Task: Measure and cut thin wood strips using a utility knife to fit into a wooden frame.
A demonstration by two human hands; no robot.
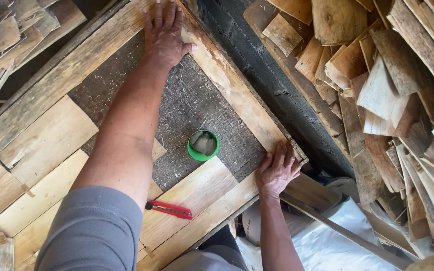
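Note:
My left hand (163, 31) lies flat, fingers spread, on the far corner of a wooden frame, where the long pale edge strip (232, 88) meets the far rail. My right hand (277, 169) presses palm down on the near end of that same strip, at the frame's right corner. Neither hand holds anything. Between my arms the rough grey board (187, 100) shows inside the frame. A small green cup (203, 145) with grey paste in it stands on that board. Pale veneer sheets (41, 145) cover the frame's left and near parts.
A red cutter knife (169, 209) lies on the veneer near my left sleeve. A big heap of loose veneer scraps (388, 75) fills the right side, past a dark block ledge (277, 85). White plastic sheeting (337, 236) lies at the lower right, more scraps (6, 35) at the upper left.

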